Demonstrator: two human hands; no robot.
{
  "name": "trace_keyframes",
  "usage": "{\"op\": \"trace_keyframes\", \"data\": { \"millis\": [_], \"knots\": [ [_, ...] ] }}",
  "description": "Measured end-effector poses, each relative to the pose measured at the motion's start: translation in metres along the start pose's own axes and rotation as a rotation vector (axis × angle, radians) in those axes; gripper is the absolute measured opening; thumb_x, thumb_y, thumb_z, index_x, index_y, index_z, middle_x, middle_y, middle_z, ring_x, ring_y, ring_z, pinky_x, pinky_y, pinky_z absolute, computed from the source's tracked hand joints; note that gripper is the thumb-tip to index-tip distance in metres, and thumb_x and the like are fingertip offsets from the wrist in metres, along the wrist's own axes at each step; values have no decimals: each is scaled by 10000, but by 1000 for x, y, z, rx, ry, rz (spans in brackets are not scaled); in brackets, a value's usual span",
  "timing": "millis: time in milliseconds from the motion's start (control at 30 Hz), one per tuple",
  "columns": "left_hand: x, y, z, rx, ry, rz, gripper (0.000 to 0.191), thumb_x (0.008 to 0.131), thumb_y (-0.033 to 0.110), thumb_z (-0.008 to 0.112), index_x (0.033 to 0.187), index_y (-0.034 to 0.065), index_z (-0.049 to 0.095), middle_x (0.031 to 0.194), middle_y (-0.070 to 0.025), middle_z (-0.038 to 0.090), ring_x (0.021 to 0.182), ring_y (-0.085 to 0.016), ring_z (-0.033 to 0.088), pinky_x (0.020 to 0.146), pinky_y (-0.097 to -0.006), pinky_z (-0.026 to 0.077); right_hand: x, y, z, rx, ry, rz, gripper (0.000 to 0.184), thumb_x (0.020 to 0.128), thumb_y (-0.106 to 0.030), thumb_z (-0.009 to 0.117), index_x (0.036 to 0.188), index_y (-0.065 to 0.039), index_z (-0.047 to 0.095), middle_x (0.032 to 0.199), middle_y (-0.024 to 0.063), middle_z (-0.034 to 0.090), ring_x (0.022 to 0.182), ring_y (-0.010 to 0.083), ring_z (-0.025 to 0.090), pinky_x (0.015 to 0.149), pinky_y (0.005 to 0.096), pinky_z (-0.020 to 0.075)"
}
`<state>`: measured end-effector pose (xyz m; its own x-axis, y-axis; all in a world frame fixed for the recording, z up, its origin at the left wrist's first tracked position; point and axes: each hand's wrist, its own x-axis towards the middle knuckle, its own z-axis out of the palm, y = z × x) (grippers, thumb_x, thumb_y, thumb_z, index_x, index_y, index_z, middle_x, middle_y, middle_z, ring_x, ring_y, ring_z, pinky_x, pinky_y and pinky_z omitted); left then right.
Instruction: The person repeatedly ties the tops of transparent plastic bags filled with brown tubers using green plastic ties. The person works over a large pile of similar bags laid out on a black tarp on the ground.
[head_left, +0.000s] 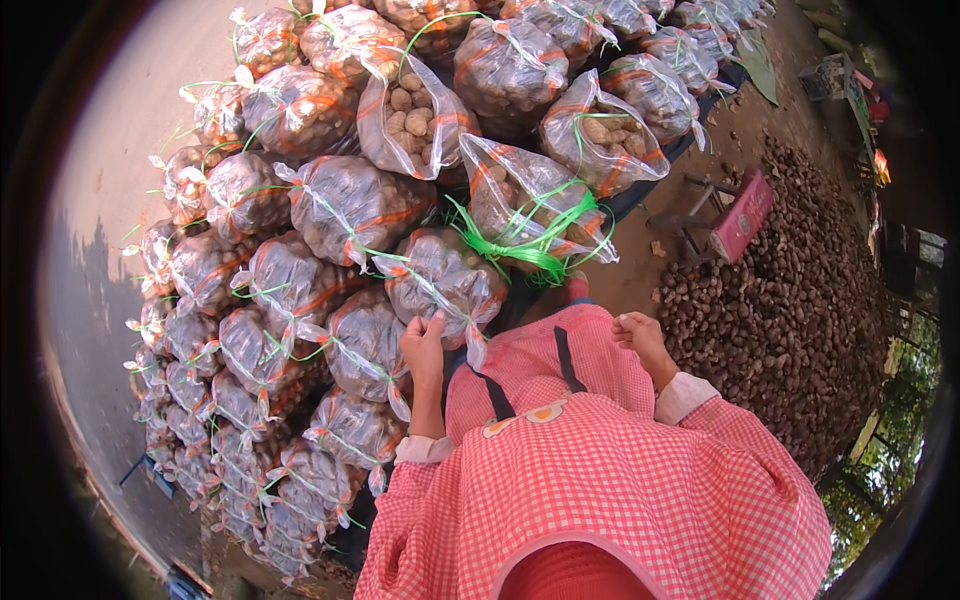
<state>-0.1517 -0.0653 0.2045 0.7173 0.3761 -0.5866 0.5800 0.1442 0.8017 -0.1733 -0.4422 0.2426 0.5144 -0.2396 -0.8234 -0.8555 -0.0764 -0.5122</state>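
My left hand (424, 349) has its fingers curled, with thumb and forefinger at the near side of a clear, orange-striped bag (446, 274) full of round brown tubers. Green twine closes this bag's gathered mouth; whether my fingers pinch the twine or the plastic is too small to tell. Over my lap, to the right, my right hand (637, 337) is raised with curled fingers, and no object shows in it. A loose bundle of green plastic twine (540, 240) lies over an open, partly filled bag (517, 184) just beyond the tied one.
Rows of tied bags (292, 277) crowd the left. Two more bags stand open, one (416, 124) farther back and one (604, 135) right of it. A pink-topped stool (739, 217) stands beside a wide heap of dark tubers (772, 337). Paved ground (97, 187) runs along the far left.
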Motion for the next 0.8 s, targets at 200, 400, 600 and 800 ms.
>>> {"op": "trace_keyframes", "data": {
  "millis": [200, 400, 600, 800],
  "knots": [
    [-5, 26, 103, 101, -21, 35, 307, 856, 204, 666, 621, 67, 523, 592, 64, 468, 536, -25, 348, 495, -222, 290, 35, 19, -62, -114, -293, -173, 182, 901, -151, 580, 890, 12, 659, 776, 57, 657, 696, 144, 625, 648, 278, 507],
    [-10, 51, 230, 243, 124, 274, 111, 830, 101, 673, 865, 1, 639, 621, 60, 489, 555, -27, 400, 513, -210, 328, 131, -39, -160, -61, -194, -102, 171, 916, -152, 548, 901, -15, 649, 785, 46, 653, 665, 108, 598, 598, 228, 460],
    [10, 24, 273, 39, 507, 242, 113, 820, 84, 676, 886, -3, 647, 711, 35, 579, 615, -52, 487, 575, -214, 389, 173, -141, -221, -211, -136, -517, 161, 855, -172, 621, 874, -17, 663, 741, 15, 641, 672, 78, 575, 631, 246, 455],
    [-8, -49, 233, -281, 781, -169, 160, 789, 94, 701, 901, -13, 660, 845, -25, 629, 756, -124, 559, 708, -260, 438, 156, -231, -116, -612, -516, -861, 311, 780, -277, 701, 920, -3, 657, 977, 146, 640, 900, 270, 623, 801, 361, 470]
  ]
}}
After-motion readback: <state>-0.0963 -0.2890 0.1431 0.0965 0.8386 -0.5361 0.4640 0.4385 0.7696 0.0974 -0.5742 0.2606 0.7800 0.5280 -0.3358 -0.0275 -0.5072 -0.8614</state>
